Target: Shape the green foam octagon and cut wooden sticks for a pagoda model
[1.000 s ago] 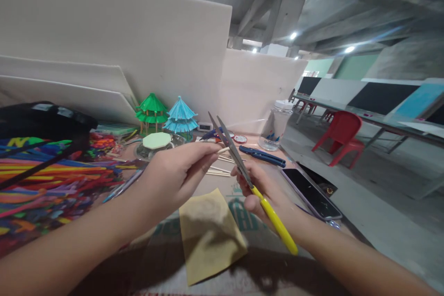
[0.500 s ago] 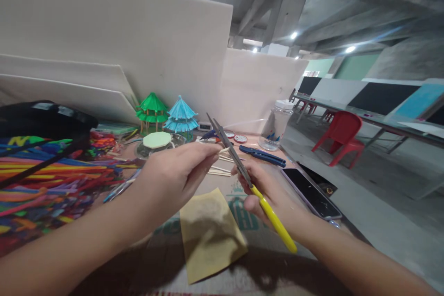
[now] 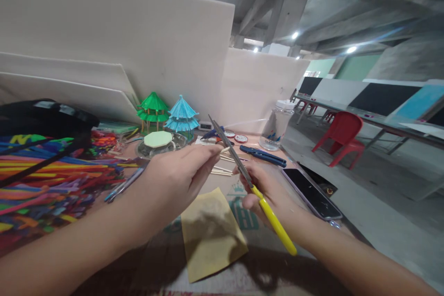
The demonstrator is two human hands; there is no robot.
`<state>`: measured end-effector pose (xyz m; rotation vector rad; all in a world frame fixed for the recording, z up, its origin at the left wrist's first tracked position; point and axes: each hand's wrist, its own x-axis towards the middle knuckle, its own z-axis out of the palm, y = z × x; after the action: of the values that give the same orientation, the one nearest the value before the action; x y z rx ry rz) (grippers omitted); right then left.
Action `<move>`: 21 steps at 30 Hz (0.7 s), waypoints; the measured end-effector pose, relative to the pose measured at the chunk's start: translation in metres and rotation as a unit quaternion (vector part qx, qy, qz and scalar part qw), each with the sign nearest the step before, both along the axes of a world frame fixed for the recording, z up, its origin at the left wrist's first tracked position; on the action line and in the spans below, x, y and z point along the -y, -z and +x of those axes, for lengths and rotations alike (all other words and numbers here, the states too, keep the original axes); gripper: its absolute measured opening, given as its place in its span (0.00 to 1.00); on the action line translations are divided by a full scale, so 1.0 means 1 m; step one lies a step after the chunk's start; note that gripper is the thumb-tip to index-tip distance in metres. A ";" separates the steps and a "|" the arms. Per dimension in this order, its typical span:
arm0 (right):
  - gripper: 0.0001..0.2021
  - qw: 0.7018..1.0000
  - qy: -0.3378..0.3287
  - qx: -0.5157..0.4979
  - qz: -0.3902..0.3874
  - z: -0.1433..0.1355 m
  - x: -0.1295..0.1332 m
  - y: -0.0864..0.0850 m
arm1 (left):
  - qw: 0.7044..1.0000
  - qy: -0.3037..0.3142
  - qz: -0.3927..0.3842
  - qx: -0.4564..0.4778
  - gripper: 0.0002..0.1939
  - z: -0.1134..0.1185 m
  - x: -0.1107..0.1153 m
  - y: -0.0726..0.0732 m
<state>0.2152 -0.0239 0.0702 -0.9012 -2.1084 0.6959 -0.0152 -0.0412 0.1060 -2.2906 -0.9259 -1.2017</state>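
Between the fingertips of my left hand (image 3: 183, 171) is a thin wooden stick (image 3: 225, 150), its tip at the scissor blades. My right hand (image 3: 265, 189) holds yellow-handled scissors (image 3: 275, 222), their blades slightly apart and pointing up and to the left. Beneath both hands a sheet of yellowish paper (image 3: 213, 240) lies on the table. Several thin sticks (image 3: 222, 172) rest just behind the hands. Farther back stand a green two-tiered paper-roofed model (image 3: 152, 108) and a light blue one (image 3: 181, 113).
Colourful strips (image 3: 52, 180) and a black bag (image 3: 45, 118) fill the left. A blue cutter (image 3: 262, 156), a clear bottle (image 3: 277, 127) and a phone (image 3: 312, 193) are on the right. White boards (image 3: 121, 41) stand behind.
The view has shifted very slightly. Both hands, the stick and the scissors keep nearly the same positions relative to each other.
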 end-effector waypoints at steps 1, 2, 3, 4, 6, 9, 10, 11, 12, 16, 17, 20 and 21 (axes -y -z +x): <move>0.27 1.000 0.002 -0.003 0.002 -0.001 0.000 -0.001 | 1.000 0.000 0.003 0.000 0.10 0.000 0.000 0.000; 0.26 1.000 0.003 -0.005 0.005 -0.001 0.001 -0.002 | 1.000 0.000 0.005 0.000 0.10 0.000 0.000 0.001; 0.26 1.000 0.003 -0.007 0.007 -0.002 0.001 -0.003 | 1.000 0.000 0.004 -0.001 0.10 0.000 0.000 0.001; 0.25 1.000 0.004 -0.005 0.007 -0.002 0.002 -0.005 | 1.000 0.000 0.002 -0.002 0.10 0.000 0.000 0.001; 0.25 1.000 0.010 0.008 0.012 -0.001 0.001 -0.007 | 1.000 -0.001 -0.006 -0.001 0.10 0.000 0.001 0.002; 0.27 0.999 0.025 0.019 0.017 0.000 0.001 -0.008 | 1.000 0.000 -0.029 0.004 0.10 -0.001 0.003 0.001; 0.28 0.999 0.029 0.016 0.015 0.001 0.000 -0.008 | 0.999 0.003 -0.040 0.009 0.10 -0.001 0.003 0.000; 0.29 0.999 0.032 0.008 0.010 0.001 0.001 -0.007 | 0.998 0.007 -0.055 0.017 0.10 -0.001 0.002 -0.001; 0.29 0.999 0.032 0.000 0.003 0.002 0.001 -0.007 | 0.997 0.013 -0.073 0.028 0.10 -0.002 0.001 -0.002; 0.28 0.999 0.011 -0.031 -0.025 0.004 0.003 -0.005 | 0.977 0.059 -0.177 0.099 0.11 -0.002 -0.006 -0.004; 0.27 0.999 0.005 -0.036 -0.026 0.004 0.003 -0.004 | 0.970 0.076 -0.197 0.119 0.11 -0.002 -0.007 -0.005; 0.25 0.999 0.000 -0.042 -0.008 0.004 0.004 -0.002 | 0.949 0.131 -0.224 0.179 0.08 -0.002 -0.008 -0.004; 0.25 0.999 0.001 -0.034 -0.004 0.005 0.004 -0.002 | 0.943 0.145 -0.227 0.194 0.08 -0.002 -0.008 -0.004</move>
<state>0.2197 -0.0279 0.0720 -0.8715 -2.0459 0.7248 -0.0167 -0.0336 0.1101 -2.6718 -1.1241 -1.7702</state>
